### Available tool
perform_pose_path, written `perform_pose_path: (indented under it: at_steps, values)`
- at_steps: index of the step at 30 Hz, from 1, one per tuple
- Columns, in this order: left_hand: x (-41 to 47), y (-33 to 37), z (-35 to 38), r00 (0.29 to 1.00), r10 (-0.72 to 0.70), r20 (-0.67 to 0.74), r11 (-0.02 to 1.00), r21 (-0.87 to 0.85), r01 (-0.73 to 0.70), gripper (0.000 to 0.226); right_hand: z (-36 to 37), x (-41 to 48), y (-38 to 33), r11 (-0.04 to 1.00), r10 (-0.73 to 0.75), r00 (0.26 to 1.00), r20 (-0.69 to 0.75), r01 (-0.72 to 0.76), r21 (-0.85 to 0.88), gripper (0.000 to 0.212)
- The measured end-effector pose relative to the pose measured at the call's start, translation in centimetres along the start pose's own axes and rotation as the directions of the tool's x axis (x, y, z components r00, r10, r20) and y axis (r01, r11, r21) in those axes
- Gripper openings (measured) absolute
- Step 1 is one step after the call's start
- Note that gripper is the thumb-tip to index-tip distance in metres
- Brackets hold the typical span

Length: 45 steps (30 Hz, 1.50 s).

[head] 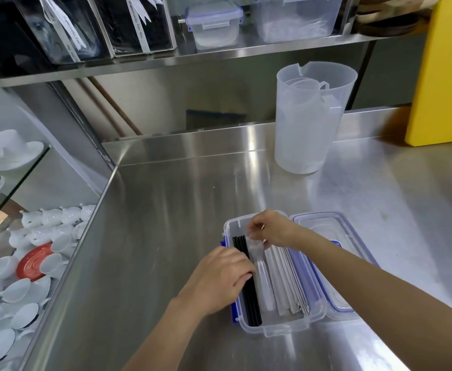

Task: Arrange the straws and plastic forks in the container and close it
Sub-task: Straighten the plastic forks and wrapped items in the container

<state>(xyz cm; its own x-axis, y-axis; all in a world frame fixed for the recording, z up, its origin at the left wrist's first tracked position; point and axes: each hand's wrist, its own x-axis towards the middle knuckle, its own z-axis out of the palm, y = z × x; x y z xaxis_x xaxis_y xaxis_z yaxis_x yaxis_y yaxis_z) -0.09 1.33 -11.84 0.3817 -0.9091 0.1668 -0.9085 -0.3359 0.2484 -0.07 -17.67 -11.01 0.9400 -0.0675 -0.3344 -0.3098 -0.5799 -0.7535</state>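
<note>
A clear plastic container (286, 329) with blue clips sits open on the steel counter, near its front. Inside lie black straws (253, 303) on the left, clear plastic forks (262, 279) in the middle and white paper-wrapped straws (286, 277) on the right. My left hand (219, 277) rests over the container's left wall, its fingers on the black straws. At the far end of the container my right hand (275, 230) pinches the heads of the clear forks. The lid (334, 236) lies top up beside the container on the right, partly under my right forearm.
A translucent plastic jug (307, 121) stands at the back of the counter, a yellow board (444, 73) leans at the far right. The shelf above carries lidded boxes (214, 22). White cups and saucers (19, 277) fill the glass shelves on the left, beyond the counter edge.
</note>
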Motion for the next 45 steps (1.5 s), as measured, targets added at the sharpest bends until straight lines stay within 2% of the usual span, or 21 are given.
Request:
perform_pose_path:
  at_steps: [2, 9, 17, 26, 34, 45]
  values:
    - [0.0, 0.0, 0.3, 1.000, 0.012, 0.029, 1.000, 0.024, -0.012, 0.021, 0.5, 0.5, 0.4, 1.000, 0.007, 1.000, 0.013, -0.007, -0.017, 0.012]
    - [0.4, 0.0, 0.6, 0.995, 0.004, 0.103, 0.995, 0.094, -0.014, 0.022, 1.8, 1.1, 1.2, 0.965, 0.014, 1.000, 0.009, -0.012, -0.261, 0.019]
    - [0.7, 0.2, 0.9, 0.985, 0.001, 0.175, 0.993, 0.115, -0.021, 0.036, 2.0, 1.1, 1.4, 0.938, -0.004, 1.000, -0.001, 0.004, -0.347, 0.025]
    - [0.8, 0.1, 1.0, 0.979, 0.004, 0.202, 0.990, 0.136, -0.032, 0.037, 2.0, 0.6, 1.1, 0.936, -0.016, 1.000, 0.003, 0.016, -0.351, 0.028]
    - [0.8, 0.2, 1.0, 0.972, -0.010, 0.236, 0.992, 0.123, -0.020, 0.042, 2.2, 0.4, 1.2, 0.936, -0.010, 1.000, -0.003, 0.008, -0.352, 0.022]
    - [1.3, 0.2, 0.6, 0.945, 0.005, 0.326, 0.988, 0.142, -0.054, 0.040, 2.2, 0.3, 1.1, 0.944, -0.001, 1.000, -0.007, -0.001, -0.330, 0.028]
